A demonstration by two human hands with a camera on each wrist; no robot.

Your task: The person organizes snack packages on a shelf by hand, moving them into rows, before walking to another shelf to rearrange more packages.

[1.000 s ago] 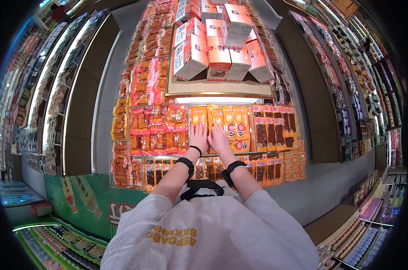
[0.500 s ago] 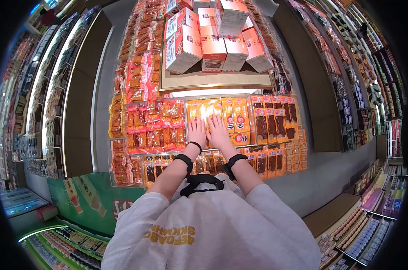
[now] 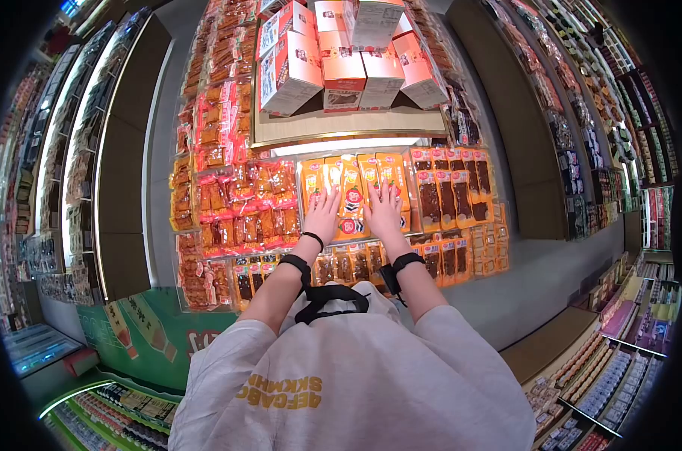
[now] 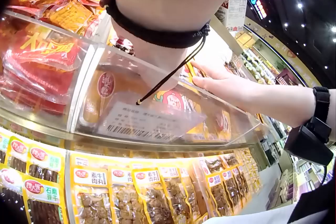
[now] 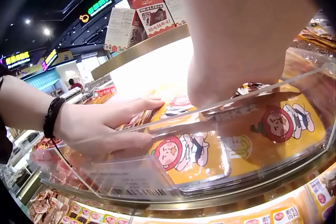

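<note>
In the head view, yellow-orange packets point(image 3: 351, 197) lie in rows in a clear-walled bin. My left hand point(image 3: 322, 214) rests on the packets at the bin's left side, fingers extended. On those at the right side lies my right hand point(image 3: 384, 214), its fingers also straight and slightly spread. Between the hands a packet with a red cartoon face shows. The right wrist view has the left hand point(image 5: 107, 124) behind the bin's clear wall point(image 5: 252, 98), fingers stretched over packets point(image 5: 210, 153). In the left wrist view the right hand point(image 4: 220, 79) reaches over the bin.
Red-and-white boxes point(image 3: 293, 71) stand on a raised wooden platform point(image 3: 348, 129) beyond the bin. Red packets point(image 3: 247, 199) fill the bin to the left, dark-brown packets point(image 3: 450, 188) the one to the right. A lower row of packets point(image 3: 348, 264) runs along the near edge.
My hands have moved apart, the right one rightward, uncovering packets between them. The head view has shifted, so the display sits slightly further left and higher.
</note>
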